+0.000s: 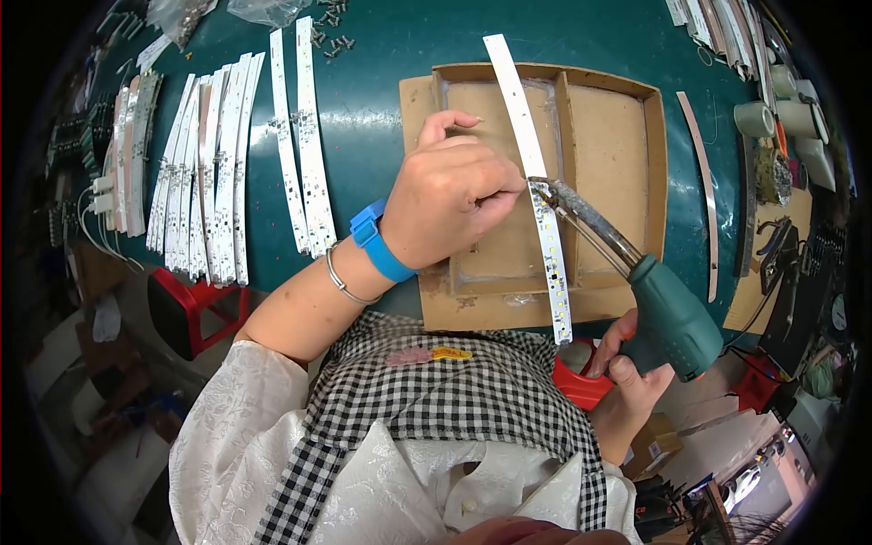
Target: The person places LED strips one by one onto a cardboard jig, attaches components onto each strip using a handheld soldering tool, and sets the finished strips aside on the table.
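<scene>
Light strip (514, 113) across a cardboard tray (613, 163); right hand (640, 377) gripping the soldering gun (674, 313), tip at mid-strip; left hand (454, 191) with fingers pinched narrow (contents unclear); apparently soldering, the next move calling for steadiness.

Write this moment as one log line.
left hand: beside narrow white LED strip; right hand: holding green-handled soldering gun at strip

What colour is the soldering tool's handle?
The handle is dark green, best seen in the head view.
</scene>
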Available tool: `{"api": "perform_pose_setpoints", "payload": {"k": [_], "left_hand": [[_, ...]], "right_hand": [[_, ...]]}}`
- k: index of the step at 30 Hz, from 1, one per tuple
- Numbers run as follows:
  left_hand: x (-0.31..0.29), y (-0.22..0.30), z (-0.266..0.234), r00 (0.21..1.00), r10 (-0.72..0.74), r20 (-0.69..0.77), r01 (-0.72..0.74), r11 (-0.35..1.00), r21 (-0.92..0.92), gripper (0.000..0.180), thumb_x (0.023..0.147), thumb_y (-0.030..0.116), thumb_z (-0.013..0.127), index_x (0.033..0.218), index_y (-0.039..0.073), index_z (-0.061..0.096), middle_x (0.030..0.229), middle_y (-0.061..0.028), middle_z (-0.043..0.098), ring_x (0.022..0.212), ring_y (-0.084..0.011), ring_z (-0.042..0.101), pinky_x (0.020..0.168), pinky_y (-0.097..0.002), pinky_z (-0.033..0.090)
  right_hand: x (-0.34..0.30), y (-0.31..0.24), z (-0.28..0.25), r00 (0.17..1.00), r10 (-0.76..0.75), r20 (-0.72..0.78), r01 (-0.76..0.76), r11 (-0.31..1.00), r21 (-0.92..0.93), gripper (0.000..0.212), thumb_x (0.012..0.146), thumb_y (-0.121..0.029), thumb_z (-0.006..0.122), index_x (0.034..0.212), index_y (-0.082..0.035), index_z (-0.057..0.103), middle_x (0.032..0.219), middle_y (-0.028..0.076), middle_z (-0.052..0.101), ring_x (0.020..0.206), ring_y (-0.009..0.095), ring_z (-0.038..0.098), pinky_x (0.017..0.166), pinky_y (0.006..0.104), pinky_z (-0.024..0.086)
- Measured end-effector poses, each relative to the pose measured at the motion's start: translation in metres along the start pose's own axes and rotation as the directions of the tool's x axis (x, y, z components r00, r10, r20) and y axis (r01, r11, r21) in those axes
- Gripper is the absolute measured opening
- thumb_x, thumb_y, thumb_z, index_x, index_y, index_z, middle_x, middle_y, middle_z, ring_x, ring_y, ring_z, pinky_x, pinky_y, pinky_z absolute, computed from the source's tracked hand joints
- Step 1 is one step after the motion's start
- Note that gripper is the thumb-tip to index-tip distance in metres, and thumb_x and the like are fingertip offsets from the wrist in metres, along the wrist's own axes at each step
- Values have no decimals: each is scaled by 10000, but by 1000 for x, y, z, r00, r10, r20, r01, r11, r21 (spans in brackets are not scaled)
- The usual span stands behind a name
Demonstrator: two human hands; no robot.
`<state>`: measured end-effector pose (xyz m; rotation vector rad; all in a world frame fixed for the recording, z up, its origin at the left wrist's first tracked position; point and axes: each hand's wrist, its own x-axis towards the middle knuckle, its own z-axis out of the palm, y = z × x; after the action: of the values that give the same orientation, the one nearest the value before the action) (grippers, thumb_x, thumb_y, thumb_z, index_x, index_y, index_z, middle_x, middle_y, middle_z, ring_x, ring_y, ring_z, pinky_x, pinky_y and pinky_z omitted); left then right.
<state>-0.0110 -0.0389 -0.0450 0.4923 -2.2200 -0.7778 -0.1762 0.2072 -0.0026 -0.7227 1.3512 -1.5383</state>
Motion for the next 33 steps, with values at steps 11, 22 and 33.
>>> {"api": "perform_pose_setpoints", "payload": {"k": [11, 22, 33], "left_hand": [[-1, -1, 0, 1000, -2, 7, 2, 1000, 11, 104, 679, 16, 710, 721, 96, 657, 669, -8, 642, 646, -154, 610, 919, -406, 432], [1, 2, 0, 999, -30, 16, 30, 999, -30, 135, 694, -9, 718, 740, 107, 667, 740, 8, 675, 689, -125, 629, 905, -380, 426], [0, 1, -5, 999, -12, 38, 12, 1000, 4, 127, 696, 2, 743, 755, 88, 672, 756, -12, 684, 700, -142, 636, 901, -373, 437]], "right_hand": [[-1, 3, 3, 991, -5, -135, -13, 991, -136, 603, 746, -154, 793, 1163, 82, 427, 688, 104, 520, 504, 181, 539, 438, 268, 462], [4, -15, -12, 987, -119, -106, 116, 993, -37, 730, 755, -156, 754, 1283, 137, 344, 652, 82, 491, 466, 146, 500, 398, 239, 427], [6, -14, -24, 969, -197, -149, 213, 972, 97, 752, 766, -148, 731, 1319, 138, 309, 667, 85, 483, 460, 148, 486, 383, 242, 434]]}}
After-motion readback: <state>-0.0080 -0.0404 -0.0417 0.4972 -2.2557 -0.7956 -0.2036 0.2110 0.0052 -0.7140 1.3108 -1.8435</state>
